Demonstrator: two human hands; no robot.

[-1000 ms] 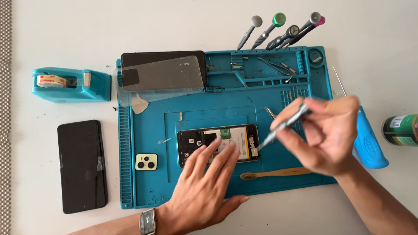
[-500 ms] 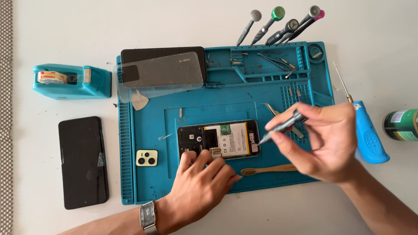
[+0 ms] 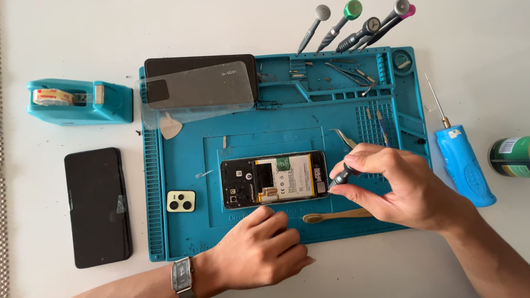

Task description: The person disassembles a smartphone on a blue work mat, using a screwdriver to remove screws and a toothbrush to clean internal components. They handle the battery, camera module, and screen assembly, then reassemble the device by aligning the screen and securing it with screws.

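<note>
Lots of stuff spread around here. The teal repair mat (image 3: 176,221) sits on a white table (image 3: 83,33), and off its left edge there's a black phone screen panel (image 3: 97,207) lying flat, with a teal tape dispenser (image 3: 80,101) above it. On the mat's top left corner a dark phone (image 3: 201,69) lies under a clear case (image 3: 196,91), and a small guitar-pick style opener (image 3: 170,128) sits just below that. A loose camera module cover (image 3: 181,201) rests on the mat just left of the opened phone (image 3: 273,179). Four precision drivers (image 3: 353,25) poke off the top edge, tweezers (image 3: 344,138) lie near the right hand, and a blue-handled tool (image 3: 462,165) plus a green can (image 3: 510,156) sit off to the right.

The opened phone is in the mat's middle recess, back off, with a pale battery and dark boards showing. A bamboo toothbrush (image 3: 337,216) lies just below it.

Left hand (image 3: 259,251) is loosely curled, fingertips at the phone's lower edge. Right hand (image 3: 403,185) pinches a small screwdriver (image 3: 339,176), tip at the phone's right end.
</note>
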